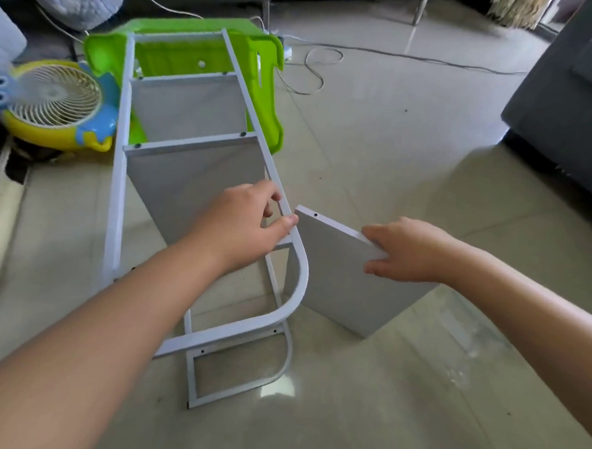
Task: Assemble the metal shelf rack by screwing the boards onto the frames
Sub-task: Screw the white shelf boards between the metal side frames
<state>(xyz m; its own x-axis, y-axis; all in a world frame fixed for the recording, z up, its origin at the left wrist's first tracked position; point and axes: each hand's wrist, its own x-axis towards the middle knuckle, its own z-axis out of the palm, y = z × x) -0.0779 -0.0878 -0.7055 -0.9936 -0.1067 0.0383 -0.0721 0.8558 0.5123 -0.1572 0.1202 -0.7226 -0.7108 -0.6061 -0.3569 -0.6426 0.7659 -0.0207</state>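
Lying on its side on the tiled floor [412, 144], the white metal frame [300, 286] has its curved end nearest. The left hand [243, 221] pinches the frame's right rail between thumb and fingers. Just right of it, the right hand [410, 251] grips the top edge of a loose grey board [339, 285], which stands on edge against the rail (a screw hole shows at its far corner). Farther off, two fitted boards [194, 181] span the frame. Beyond lie a green plastic stool [267, 85] and, left, a small fan [59, 102].
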